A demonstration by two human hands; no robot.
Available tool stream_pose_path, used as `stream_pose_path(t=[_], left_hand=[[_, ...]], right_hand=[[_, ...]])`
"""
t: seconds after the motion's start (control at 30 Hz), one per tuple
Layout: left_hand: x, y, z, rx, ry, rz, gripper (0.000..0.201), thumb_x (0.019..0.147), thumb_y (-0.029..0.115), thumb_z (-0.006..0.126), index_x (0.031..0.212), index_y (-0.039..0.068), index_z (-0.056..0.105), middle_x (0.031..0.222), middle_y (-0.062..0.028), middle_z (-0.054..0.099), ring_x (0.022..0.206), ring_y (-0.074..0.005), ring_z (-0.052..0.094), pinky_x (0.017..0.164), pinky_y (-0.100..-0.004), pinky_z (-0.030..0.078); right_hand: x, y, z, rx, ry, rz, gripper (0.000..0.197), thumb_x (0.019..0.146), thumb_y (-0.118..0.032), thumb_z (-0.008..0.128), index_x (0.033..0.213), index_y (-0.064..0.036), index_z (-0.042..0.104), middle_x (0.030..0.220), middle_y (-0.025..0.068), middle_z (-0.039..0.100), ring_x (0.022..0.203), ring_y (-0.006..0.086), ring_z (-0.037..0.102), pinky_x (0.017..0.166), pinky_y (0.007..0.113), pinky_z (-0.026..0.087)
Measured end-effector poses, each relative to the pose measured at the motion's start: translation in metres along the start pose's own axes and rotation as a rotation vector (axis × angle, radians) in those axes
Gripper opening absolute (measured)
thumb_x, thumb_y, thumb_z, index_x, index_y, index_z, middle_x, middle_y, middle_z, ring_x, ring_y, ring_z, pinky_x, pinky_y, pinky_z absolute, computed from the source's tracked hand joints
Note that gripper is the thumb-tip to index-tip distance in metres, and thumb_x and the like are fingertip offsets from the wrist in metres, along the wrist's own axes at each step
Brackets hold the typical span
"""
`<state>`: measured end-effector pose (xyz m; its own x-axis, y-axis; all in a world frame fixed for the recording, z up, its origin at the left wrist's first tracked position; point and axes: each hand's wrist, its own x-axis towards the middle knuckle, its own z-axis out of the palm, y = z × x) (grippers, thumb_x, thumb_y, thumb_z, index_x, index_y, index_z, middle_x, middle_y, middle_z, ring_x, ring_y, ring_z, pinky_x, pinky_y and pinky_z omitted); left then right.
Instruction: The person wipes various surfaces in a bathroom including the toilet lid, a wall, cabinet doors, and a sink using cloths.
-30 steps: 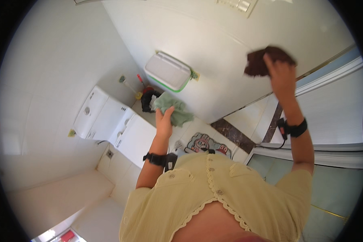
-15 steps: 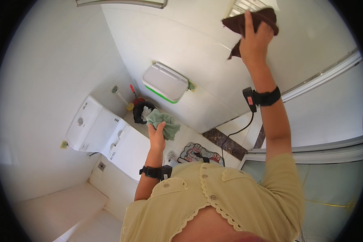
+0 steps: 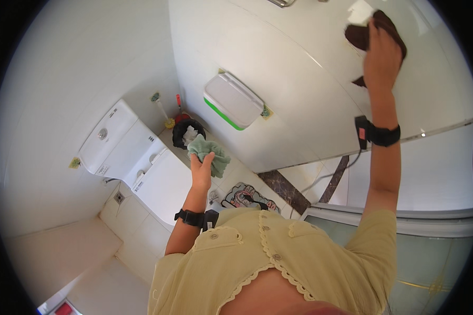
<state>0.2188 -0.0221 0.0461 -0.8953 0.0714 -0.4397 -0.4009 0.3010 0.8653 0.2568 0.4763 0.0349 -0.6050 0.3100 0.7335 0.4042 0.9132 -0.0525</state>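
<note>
My right hand (image 3: 381,64) is raised at the upper right and spread over a dark brown cloth (image 3: 390,26), which lies against the white wall (image 3: 299,63). One corner of the cloth hangs below the hand. Lower down, near the middle, my left hand (image 3: 200,173) grips a crumpled light green cloth (image 3: 210,152) between thumb and fingers. That cloth is held in the air, in front of the bin and beside the toilet lid. A pale, bright patch (image 3: 360,11) shows on the wall next to the brown cloth; what it is I cannot tell.
Left of me stands a white toilet (image 3: 165,184). A black-lined bin (image 3: 181,132), a toilet brush (image 3: 165,116) and a red-handled tool (image 3: 179,102) fill the corner. A white-and-green box (image 3: 234,102) hangs on the wall. A patterned mat (image 3: 249,198) lies below; a sliding door frame (image 3: 425,223) is at right.
My right hand and the brown cloth have moved right along the wall. The view has shifted too. My left hand still holds the green cloth.
</note>
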Motion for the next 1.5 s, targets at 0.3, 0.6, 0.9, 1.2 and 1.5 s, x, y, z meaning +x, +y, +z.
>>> stream_pose_path(t=[0.3,0.6,0.9,1.2,1.5], left_hand=[[-0.021,-0.016,-0.012,0.034,-0.007,-0.077,0.036,0.084,0.006,0.059,0.115,0.001,0.043,0.104,-0.0088,0.054,0.089,-0.0159,0.055,0.075,-0.029,0.048],[0.02,0.007,0.022,0.036,-0.061,0.01,0.032,0.084,0.006,0.059,0.111,0.0,0.045,0.1,-0.0086,0.056,0.087,-0.0156,0.056,0.075,-0.0287,0.048],[0.035,0.013,0.039,0.133,-0.151,0.064,0.038,0.084,0.007,0.058,0.118,0.0,0.042,0.104,-0.009,0.055,0.092,-0.0164,0.056,0.078,-0.0295,0.048],[0.042,0.014,0.103,0.084,-0.393,0.094,0.042,0.085,0.018,0.063,0.116,0.0,0.04,0.102,-0.008,0.054,0.089,-0.0143,0.054,0.076,-0.0268,0.047],[0.053,0.045,0.152,-0.534,-0.682,-0.185,0.048,0.09,0.034,0.054,0.123,0.001,0.042,0.12,-0.0106,0.051,0.108,-0.0251,0.052,0.093,-0.0384,0.044]], right_hand=[[-0.013,-0.01,-0.022,0.287,-0.037,0.082,0.062,0.07,0.007,0.051,0.13,-0.0115,0.048,0.092,0.0101,0.051,0.093,0.03,0.05,0.082,0.039,0.042],[-0.089,-0.06,0.072,0.153,-0.542,-0.32,0.054,0.079,-0.006,0.047,0.133,-0.0072,0.041,0.125,0.007,0.049,0.113,0.0216,0.045,0.094,0.033,0.036],[-0.056,-0.044,0.081,0.081,-0.401,-0.161,0.045,0.08,-0.009,0.047,0.125,-0.0068,0.048,0.117,0.0069,0.052,0.112,0.0217,0.046,0.096,0.032,0.036],[-0.11,-0.109,0.044,1.214,-0.72,0.552,0.03,0.077,0.001,0.053,0.107,-0.0037,0.06,0.093,0.0144,0.063,0.087,0.0287,0.061,0.08,0.032,0.047],[-0.094,-0.164,-0.06,1.609,-0.778,0.018,0.045,0.065,0.005,0.059,0.108,-0.01,0.06,0.112,0.0141,0.056,0.104,0.0332,0.052,0.089,0.039,0.044]])
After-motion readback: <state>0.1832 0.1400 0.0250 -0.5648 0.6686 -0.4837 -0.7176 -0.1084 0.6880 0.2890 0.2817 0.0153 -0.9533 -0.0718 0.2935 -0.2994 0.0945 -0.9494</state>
